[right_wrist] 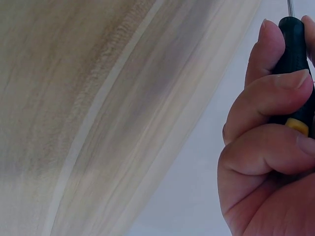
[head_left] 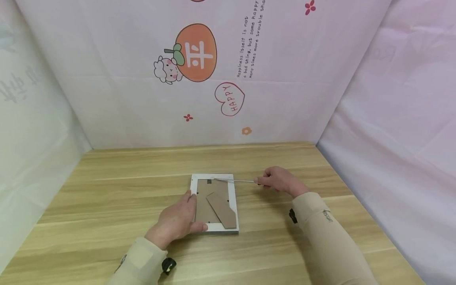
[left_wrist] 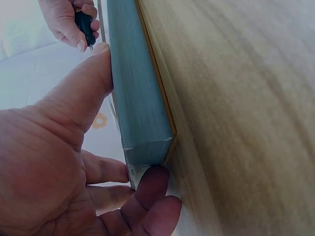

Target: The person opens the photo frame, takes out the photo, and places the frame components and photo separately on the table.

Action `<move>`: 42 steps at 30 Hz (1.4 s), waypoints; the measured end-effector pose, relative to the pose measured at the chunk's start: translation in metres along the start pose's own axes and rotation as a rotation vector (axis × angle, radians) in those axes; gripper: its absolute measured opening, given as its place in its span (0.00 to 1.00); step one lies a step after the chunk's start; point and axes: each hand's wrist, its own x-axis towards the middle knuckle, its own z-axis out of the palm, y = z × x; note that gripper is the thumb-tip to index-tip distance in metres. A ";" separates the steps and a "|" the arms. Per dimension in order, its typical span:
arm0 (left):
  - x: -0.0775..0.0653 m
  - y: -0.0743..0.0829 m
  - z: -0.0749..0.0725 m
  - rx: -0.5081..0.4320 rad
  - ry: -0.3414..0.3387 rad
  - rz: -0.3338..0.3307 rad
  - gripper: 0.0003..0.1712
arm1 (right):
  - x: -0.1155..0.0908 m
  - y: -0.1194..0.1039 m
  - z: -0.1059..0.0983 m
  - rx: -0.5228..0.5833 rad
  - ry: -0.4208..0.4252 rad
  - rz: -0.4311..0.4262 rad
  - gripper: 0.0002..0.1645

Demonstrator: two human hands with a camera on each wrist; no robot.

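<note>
- Picture frame (head_left: 232, 194): lies back upward at the middle of the surface (head_left: 117, 206), white border around a brown backing board (head_left: 204, 204). Probably light and stiff; the front is hidden, so any glazing (fragile, if present) cannot be confirmed.
- Best hold: the outer edges of the border, whose thick side shows in the left wrist view. The smooth finish may slide a little; the thin board looks bendable and less suited to a firm grip.
- Left hand (head_left: 178, 217): grips the frame's near left corner, thumb along the near edge, fingers at the left side.
- Right hand (head_left: 279, 181): fingers wrapped around the dark handle (right_wrist: 294, 44) of a screwdriver, its thin shaft (head_left: 238, 181) reaching over the frame's right border. The tip ends near the board's far edge; contact there is too small to tell.
- Stand leg (head_left: 224, 211): lies slantwise over the board's near right part and overlaps the border, partly in the way.
- Dark hanger (head_left: 209, 181): sits at the board's far edge, just left of the tip.
- Printed backdrop (head_left: 124, 99): rises behind the surface, well apart from both hands.
</note>
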 end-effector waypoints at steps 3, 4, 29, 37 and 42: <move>0.001 0.000 0.000 -0.005 0.002 -0.001 0.61 | 0.000 -0.001 -0.001 -0.012 -0.001 0.000 0.32; 0.001 0.000 0.000 -0.005 0.003 -0.002 0.60 | 0.000 -0.001 -0.001 -0.015 -0.002 0.000 0.33; 0.000 -0.001 -0.001 -0.008 0.005 0.001 0.61 | -0.003 0.001 0.001 -0.007 -0.005 -0.008 0.34; -0.001 -0.001 0.000 -0.010 0.007 -0.003 0.60 | -0.011 -0.003 0.002 -0.130 0.029 -0.034 0.35; -0.002 -0.002 0.000 -0.006 0.010 -0.003 0.60 | -0.017 -0.004 0.002 -0.164 0.040 -0.065 0.33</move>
